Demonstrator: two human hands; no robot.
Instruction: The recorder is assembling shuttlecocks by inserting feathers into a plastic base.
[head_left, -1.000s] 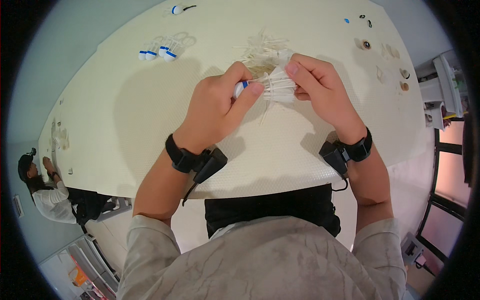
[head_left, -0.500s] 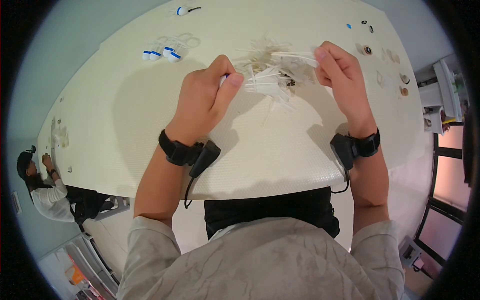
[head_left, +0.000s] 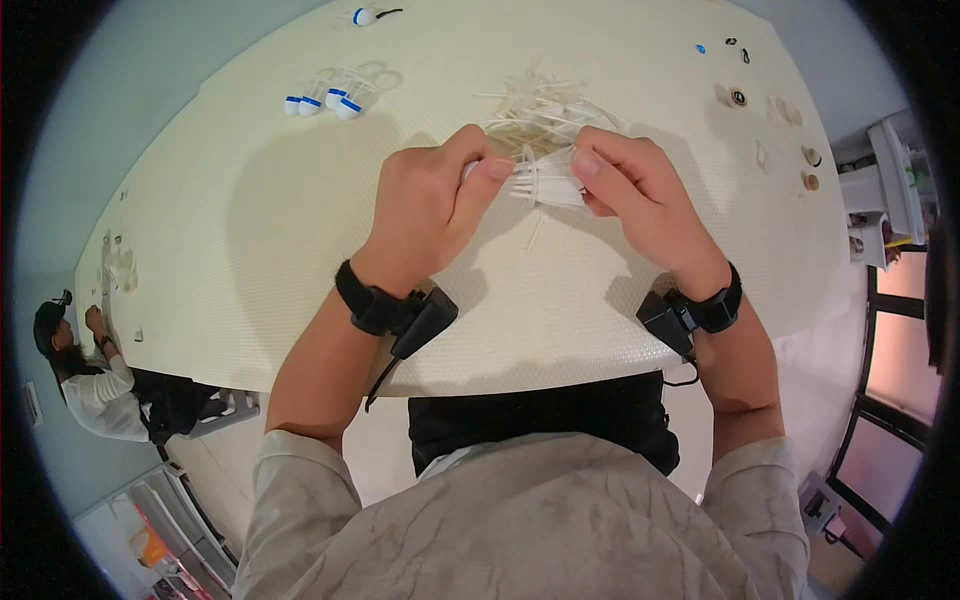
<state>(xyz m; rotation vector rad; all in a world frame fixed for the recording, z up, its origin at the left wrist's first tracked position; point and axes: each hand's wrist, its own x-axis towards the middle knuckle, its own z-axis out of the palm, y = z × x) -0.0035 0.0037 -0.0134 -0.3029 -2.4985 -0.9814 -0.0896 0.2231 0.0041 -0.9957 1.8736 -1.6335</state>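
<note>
My left hand (head_left: 428, 205) is closed round the base of a white feather shuttlecock (head_left: 545, 185), its ribbed skirt pointing right. At the skirt's wide end, the fingers of my right hand (head_left: 645, 195) are pinched on a white feather, mostly hidden by the fingers and the skirt. Just beyond both hands lies a loose pile of white and cream feathers (head_left: 535, 100) on the table. A few thin quills (head_left: 537, 232) stick out below the shuttlecock.
On the pale textured table (head_left: 300, 250), several blue-banded white shuttlecock heads (head_left: 325, 104) with thin frames lie far left. Another head (head_left: 363, 17) with a black piece lies at the far edge. A round roll (head_left: 738, 97) sits right. A person (head_left: 95, 385) sits far left.
My right hand has moved left and down with the feather, from above the pile to the shuttlecock's skirt. My left hand has shifted slightly right, still holding the shuttlecock.
</note>
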